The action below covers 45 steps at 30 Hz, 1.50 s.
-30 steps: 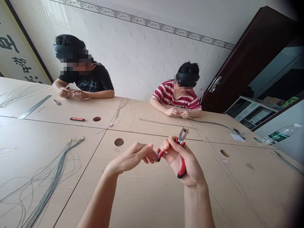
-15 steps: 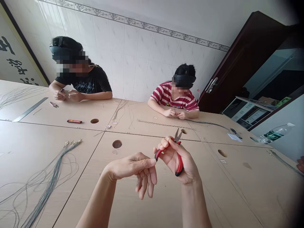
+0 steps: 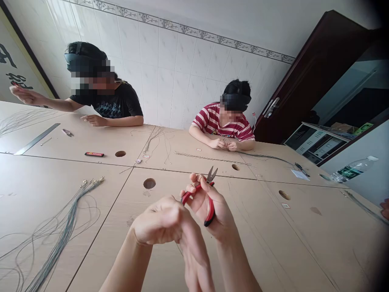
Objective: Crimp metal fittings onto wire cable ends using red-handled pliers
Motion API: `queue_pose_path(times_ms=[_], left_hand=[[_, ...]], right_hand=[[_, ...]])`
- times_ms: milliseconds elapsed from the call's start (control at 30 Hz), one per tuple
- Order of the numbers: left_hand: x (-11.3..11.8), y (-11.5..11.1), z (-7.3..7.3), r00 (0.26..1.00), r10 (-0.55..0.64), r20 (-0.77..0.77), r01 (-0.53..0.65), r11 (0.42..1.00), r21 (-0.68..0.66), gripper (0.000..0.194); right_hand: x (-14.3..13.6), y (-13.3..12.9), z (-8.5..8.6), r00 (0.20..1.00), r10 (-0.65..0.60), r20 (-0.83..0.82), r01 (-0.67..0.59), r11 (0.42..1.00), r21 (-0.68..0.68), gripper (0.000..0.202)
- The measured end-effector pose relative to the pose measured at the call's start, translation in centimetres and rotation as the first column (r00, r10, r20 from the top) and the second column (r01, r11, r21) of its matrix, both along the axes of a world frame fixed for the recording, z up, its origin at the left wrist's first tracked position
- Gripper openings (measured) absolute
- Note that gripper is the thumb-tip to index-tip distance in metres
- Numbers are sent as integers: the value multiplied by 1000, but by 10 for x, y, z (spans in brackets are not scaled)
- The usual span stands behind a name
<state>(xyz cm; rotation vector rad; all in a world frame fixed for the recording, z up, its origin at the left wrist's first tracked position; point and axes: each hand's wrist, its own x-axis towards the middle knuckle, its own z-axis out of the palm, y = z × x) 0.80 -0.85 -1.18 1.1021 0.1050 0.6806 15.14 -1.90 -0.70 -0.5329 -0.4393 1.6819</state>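
Right hand (image 3: 223, 209), palm facing up: holds pliers with curved red-and-black handles and grey metal jaws (image 3: 212, 209). Fingers curled round one handle, thumb laid across near the pivot, the second handle lying against the palm. Pliers are raised above the pale wood-effect table (image 3: 165, 267), their tips parted and pointing up and away from the wearer.

Left hand (image 3: 178, 225): just beside the pliers, bent at the wrist, fingers extended downward, close together and blurred. Whether thumb and fingertips pinch anything cannot be told; contact with the near handle is also unclear.

To the left on the table: a long bundle of blue-grey thin cords (image 3: 69, 221) with metallic ends at the far tip, loose strands looping beside it. Beyond the hands: a round dark hole (image 3: 149, 183) in the tabletop. Across the table sit one co-worker in a black T-shirt (image 3: 123, 107), one arm stretched sideways, and another in a red-and-white striped shirt (image 3: 209, 117).
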Motion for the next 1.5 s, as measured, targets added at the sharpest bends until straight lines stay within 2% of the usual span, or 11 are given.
queue_pose_path(times_ms=[67, 200, 267, 400, 500, 667, 900, 1100, 1167, 1333, 1500], left_hand=[[-4, -3, 8, 955, 295, 40, -288, 949, -130, 53], [-4, 0, 32, 663, 746, 69, -684, 641, -348, 37], [-3, 7, 39, 571, 810, 136, -706, 568, -423, 40], [0, 18, 36, 528, 824, 207, -650, 549, -526, 44], [4, 20, 30, 482, 857, 184, -713, 505, -487, 43], [18, 12, 25, 542, 836, 89, -824, 549, -141, 41], [28, 3, 24, 565, 816, -121, -766, 574, 289, 41], [27, 5, 20, 444, 880, -171, -707, 461, 536, 43], [26, 5, 20, 435, 880, -190, -689, 462, 558, 41], [23, 3, 23, 526, 812, -252, -680, 579, 450, 27], [20, 4, 24, 572, 772, -277, -688, 636, 349, 19]], right_hand=[[-10, -1, -1, 1000, 4, -16, -4, 1000, 0, 17], [-23, -4, -4, 988, -139, 70, 129, 983, 132, 18], [-25, -6, -7, 952, -248, 181, 198, 946, 259, 16], [-27, -11, -11, 789, -428, 441, 222, 868, 445, 14], [-29, -15, -12, 691, -464, 555, 174, 851, 495, 14], [-32, -17, -12, 556, -528, 642, 115, 814, 569, 14], [-26, -14, -10, 381, -725, 573, 161, 663, 731, 13], [-21, -8, -10, 338, -744, 576, 228, 659, 717, 11], [-19, -8, -10, 314, -748, 585, 229, 657, 718, 11], [-17, -8, -10, 284, -742, 608, 228, 668, 709, 15], [-18, -8, -10, 284, -730, 622, 227, 682, 696, 16]])
